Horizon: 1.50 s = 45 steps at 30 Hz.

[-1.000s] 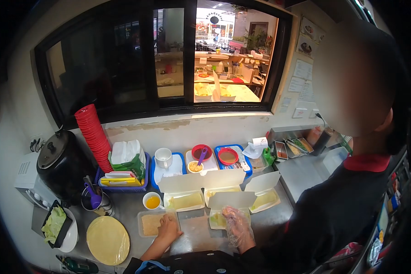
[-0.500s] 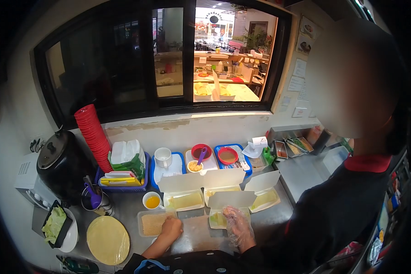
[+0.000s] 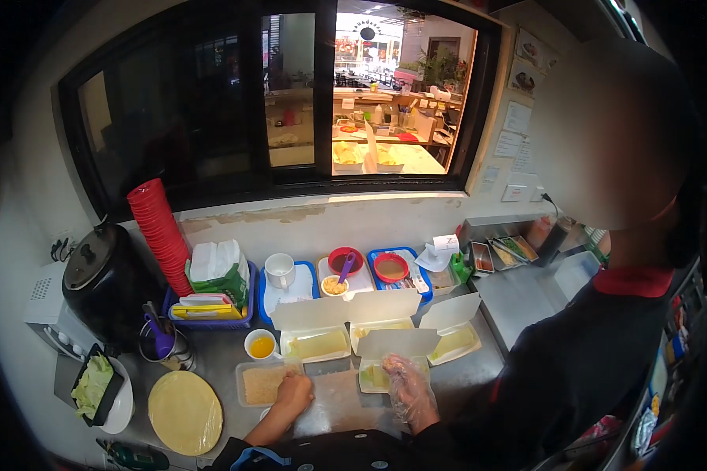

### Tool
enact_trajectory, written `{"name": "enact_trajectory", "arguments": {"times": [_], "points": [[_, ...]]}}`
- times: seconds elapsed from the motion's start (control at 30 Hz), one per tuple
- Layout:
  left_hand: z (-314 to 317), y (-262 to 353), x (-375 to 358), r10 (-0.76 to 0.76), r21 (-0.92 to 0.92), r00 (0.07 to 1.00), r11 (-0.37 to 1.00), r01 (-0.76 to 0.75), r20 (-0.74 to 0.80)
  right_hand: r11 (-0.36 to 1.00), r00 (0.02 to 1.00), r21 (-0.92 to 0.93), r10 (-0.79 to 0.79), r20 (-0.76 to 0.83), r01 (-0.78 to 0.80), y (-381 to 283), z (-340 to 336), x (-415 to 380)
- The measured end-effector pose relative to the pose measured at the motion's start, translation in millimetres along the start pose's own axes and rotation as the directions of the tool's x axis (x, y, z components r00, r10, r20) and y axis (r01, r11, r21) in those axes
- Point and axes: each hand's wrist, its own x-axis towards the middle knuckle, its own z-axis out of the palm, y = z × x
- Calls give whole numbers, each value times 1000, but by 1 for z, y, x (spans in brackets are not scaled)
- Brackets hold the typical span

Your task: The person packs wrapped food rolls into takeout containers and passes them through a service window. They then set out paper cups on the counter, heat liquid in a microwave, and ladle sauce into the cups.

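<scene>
My bare left hand (image 3: 294,392) is closed, fingers curled down, at the right edge of a clear plastic tub (image 3: 261,383) of light-brown crumbs; what it grips, if anything, is hidden. A clear plastic glove covers my right hand (image 3: 412,388). Its fingers are bunched over an open white takeaway box (image 3: 374,381) with pale green food inside, and their tips hide whatever they hold. Behind stand more open boxes, including a left box (image 3: 317,345) and a right box (image 3: 454,344), both with pale green lining. A white cup (image 3: 261,345) of yellow liquid stands behind the tub.
A wrapped yellow round (image 3: 185,413) and a black tray of lettuce (image 3: 94,385) lie at left. Red bowls, including one with brown sauce (image 3: 391,268), stand at the back. A co-worker in a dark shirt (image 3: 573,337) stands close on the right.
My hands stay almost where they were. The co-worker's head has shifted slightly right, uncovering a wall plug and cord.
</scene>
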Motion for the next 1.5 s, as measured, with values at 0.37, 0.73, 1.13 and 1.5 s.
{"name": "enact_trajectory", "arguments": {"times": [0.37,0.73,1.13,1.5], "points": [[1,1,-2,20,-37,999,999,-21,-28,998,998,-49,-44,-49,42,-7,-5,4],[-6,7,-7,-34,-73,997,997,28,-73,315,932,-942,-362,-3,119,-36,-17,12],[-9,8,-8,-56,-48,997,997,54,-43,-312,883,-945,-410,228,99,-24,-31,21],[16,60,51,91,-416,975,893,-171,-205,-61,937,-994,-333,105,90,-33,-32,17]]}}
